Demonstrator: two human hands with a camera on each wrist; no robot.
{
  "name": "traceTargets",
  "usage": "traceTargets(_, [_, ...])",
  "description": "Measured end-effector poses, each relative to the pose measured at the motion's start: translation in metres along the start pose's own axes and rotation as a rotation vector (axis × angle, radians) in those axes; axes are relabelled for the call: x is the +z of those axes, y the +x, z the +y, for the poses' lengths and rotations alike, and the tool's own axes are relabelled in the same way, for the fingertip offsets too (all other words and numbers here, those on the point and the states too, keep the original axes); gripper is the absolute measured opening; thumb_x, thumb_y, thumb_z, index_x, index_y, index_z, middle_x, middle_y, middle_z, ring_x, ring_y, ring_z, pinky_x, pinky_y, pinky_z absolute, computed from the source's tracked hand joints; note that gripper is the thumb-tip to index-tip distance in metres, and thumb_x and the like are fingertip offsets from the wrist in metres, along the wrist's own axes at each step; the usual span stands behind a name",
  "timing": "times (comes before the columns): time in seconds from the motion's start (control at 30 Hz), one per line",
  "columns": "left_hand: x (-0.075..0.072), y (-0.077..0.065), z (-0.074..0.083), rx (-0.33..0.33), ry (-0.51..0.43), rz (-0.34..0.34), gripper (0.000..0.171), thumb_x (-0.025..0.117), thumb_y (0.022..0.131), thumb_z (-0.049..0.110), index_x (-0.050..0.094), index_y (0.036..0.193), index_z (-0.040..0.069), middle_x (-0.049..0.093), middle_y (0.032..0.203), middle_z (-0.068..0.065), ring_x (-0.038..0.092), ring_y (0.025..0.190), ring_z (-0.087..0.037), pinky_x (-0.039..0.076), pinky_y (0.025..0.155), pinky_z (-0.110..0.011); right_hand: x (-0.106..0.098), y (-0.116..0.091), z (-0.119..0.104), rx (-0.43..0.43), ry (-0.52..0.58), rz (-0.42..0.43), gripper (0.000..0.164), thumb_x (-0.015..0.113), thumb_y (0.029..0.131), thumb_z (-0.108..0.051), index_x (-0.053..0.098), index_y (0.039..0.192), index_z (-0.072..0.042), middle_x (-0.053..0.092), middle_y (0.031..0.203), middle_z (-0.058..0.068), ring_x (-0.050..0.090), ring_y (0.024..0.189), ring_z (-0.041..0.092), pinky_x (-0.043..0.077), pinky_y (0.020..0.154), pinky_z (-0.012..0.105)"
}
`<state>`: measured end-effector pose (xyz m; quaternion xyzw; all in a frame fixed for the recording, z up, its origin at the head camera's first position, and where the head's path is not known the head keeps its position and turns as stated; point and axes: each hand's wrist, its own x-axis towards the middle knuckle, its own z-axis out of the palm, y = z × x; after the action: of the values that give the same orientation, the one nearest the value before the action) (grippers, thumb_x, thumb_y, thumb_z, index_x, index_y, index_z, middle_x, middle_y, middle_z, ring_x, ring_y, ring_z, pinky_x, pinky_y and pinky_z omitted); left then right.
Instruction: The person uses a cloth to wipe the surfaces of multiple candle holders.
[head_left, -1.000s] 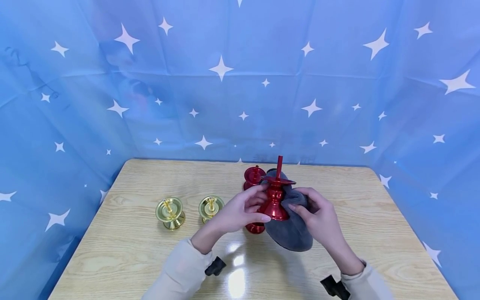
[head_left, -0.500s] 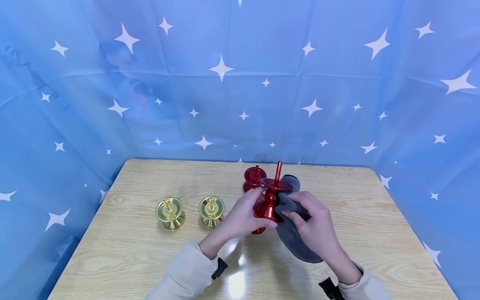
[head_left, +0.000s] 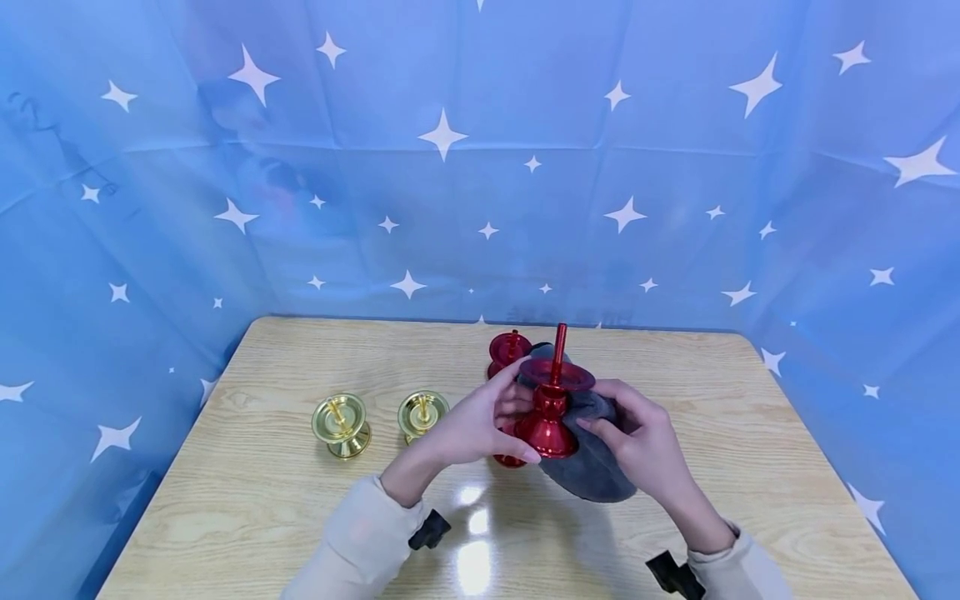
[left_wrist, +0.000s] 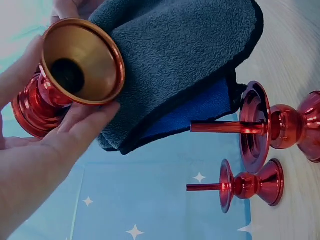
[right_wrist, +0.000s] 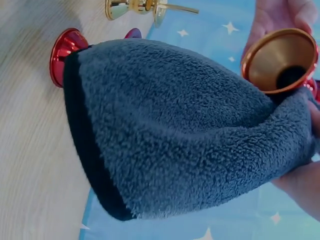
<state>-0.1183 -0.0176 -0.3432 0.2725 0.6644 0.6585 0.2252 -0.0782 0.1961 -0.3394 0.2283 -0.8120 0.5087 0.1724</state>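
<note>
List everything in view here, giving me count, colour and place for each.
Table: 1, light wood grain, below everything
Starry backdrop: 1, blue with white stars, behind the table
Held candle holder: 1, shiny red, lifted above the table
Standing candle holders: 2, red, on the table, partly hidden in the head view
Gold candle holders: 2, gold, table's left side
Cloth: 1, grey, black edging, blue reverse, beside the held candle holder
Wrist pieces: 2, black, at the cuffs
Sleeves: 2, off-white, bottom edge
Left hand: 1, bare, gripping the held candle holder
Right hand: 1, bare, pinching the cloth
</note>
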Motion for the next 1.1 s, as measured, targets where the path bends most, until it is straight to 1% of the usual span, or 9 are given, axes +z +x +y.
traceTargets(0.17, [0.001, 0.001, 0.000, 0.027, -0.074, -0.023, 0.075, 0.067, 0.082, 0.004, 0.023, 0.142, 0.011, 0.055, 0.119, -0.013, 0.055, 0.107, -0.019, 0.046, 0.089, -0.030, -0.003, 0.001, 0.000, -0.087, -0.064, -0.052, 0.038, 0.066, 0.070, 0.020, 0.062, 0.099, -0.003, 0.062, 0.096, 0.008, 0.058, 0.088, 0.006, 0.050, 0.071, 0.016])
traceTargets(0.23, [0.002, 0.000, 0.000, 0.032, -0.093, -0.016, 0.061, 0.060, 0.089, 0.011, 0.027, 0.140, 0.009, 0.055, 0.121, -0.014, 0.055, 0.107, -0.019, 0.046, 0.089, -0.031, -0.003, 0.001, 0.000, -0.116, -0.101, -0.059, 0.038, 0.068, 0.068, 0.019, 0.063, 0.098, -0.004, 0.062, 0.096, 0.006, 0.058, 0.090, 0.006, 0.049, 0.072, 0.016])
traceTargets(0.33, [0.003, 0.000, 0.000, 0.026, -0.094, 0.011, 0.051, 0.053, 0.093, 0.018, 0.030, 0.137, 0.007, 0.055, 0.120, -0.016, 0.055, 0.108, -0.021, 0.046, 0.089, -0.031, -0.002, 0.001, -0.001, -0.158, -0.171, -0.046, 0.040, 0.070, 0.066, 0.018, 0.064, 0.096, -0.006, 0.063, 0.095, 0.004, 0.058, 0.091, 0.007, 0.047, 0.075, 0.013])
traceTargets(0.43, [0.003, -0.001, 0.000, 0.001, -0.106, 0.025, 0.052, 0.054, 0.093, 0.022, 0.030, 0.137, 0.008, 0.055, 0.119, -0.016, 0.055, 0.107, -0.021, 0.046, 0.090, -0.032, -0.002, 0.000, -0.001, -0.188, -0.210, -0.032, 0.042, 0.072, 0.063, 0.019, 0.065, 0.096, -0.007, 0.065, 0.095, 0.005, 0.059, 0.089, 0.011, 0.046, 0.077, 0.012])
traceTargets(0.6, [0.002, -0.002, -0.003, 0.012, -0.102, 0.007, 0.066, 0.061, 0.089, 0.027, 0.024, 0.141, 0.007, 0.055, 0.120, -0.017, 0.057, 0.103, -0.022, 0.046, 0.088, -0.032, -0.009, 0.000, 0.002, -0.203, -0.262, -0.063, 0.045, 0.072, 0.061, 0.019, 0.065, 0.096, -0.008, 0.064, 0.094, 0.002, 0.059, 0.088, 0.011, 0.044, 0.079, 0.011])
traceTargets(0.73, [-0.002, -0.005, -0.011, 0.057, -0.138, -0.053, 0.067, 0.064, 0.087, 0.022, 0.026, 0.140, 0.007, 0.053, 0.122, -0.018, 0.055, 0.107, -0.022, 0.046, 0.089, -0.033, -0.025, 0.004, 0.007, -0.184, -0.303, -0.052, 0.044, 0.073, 0.060, 0.019, 0.065, 0.093, -0.008, 0.064, 0.090, 0.001, 0.059, 0.086, 0.007, 0.043, 0.076, 0.010])
traceTargets(0.87, [-0.005, -0.011, -0.029, 0.111, -0.183, -0.157, 0.069, 0.068, 0.083, 0.025, 0.029, 0.137, 0.007, 0.052, 0.123, -0.019, 0.054, 0.109, -0.021, 0.044, 0.092, -0.036, -0.044, 0.007, 0.013, -0.136, -0.332, -0.008, 0.042, 0.072, 0.061, 0.020, 0.066, 0.092, -0.007, 0.064, 0.086, 0.002, 0.057, 0.081, 0.002, 0.043, 0.069, 0.009])
traceTargets(0.97, [-0.005, -0.016, -0.046, 0.101, -0.180, -0.232, 0.071, 0.070, 0.082, 0.026, 0.029, 0.137, 0.007, 0.052, 0.122, -0.017, 0.054, 0.107, -0.019, 0.045, 0.091, -0.036, -0.054, 0.008, 0.022, -0.091, -0.355, 0.018, 0.038, 0.071, 0.063, 0.020, 0.065, 0.092, -0.004, 0.064, 0.084, 0.006, 0.056, 0.074, 0.000, 0.043, 0.061, 0.010])
traceTargets(1.1, [-0.003, -0.023, -0.071, 0.034, -0.170, -0.296, 0.068, 0.067, 0.083, 0.010, 0.027, 0.137, 0.004, 0.050, 0.123, -0.015, 0.052, 0.109, -0.015, 0.044, 0.092, -0.033, -0.058, 0.006, 0.036, 0.016, -0.377, 0.034, 0.032, 0.071, 0.068, 0.016, 0.064, 0.094, 0.000, 0.064, 0.086, 0.012, 0.054, 0.070, -0.003, 0.044, 0.056, 0.011])
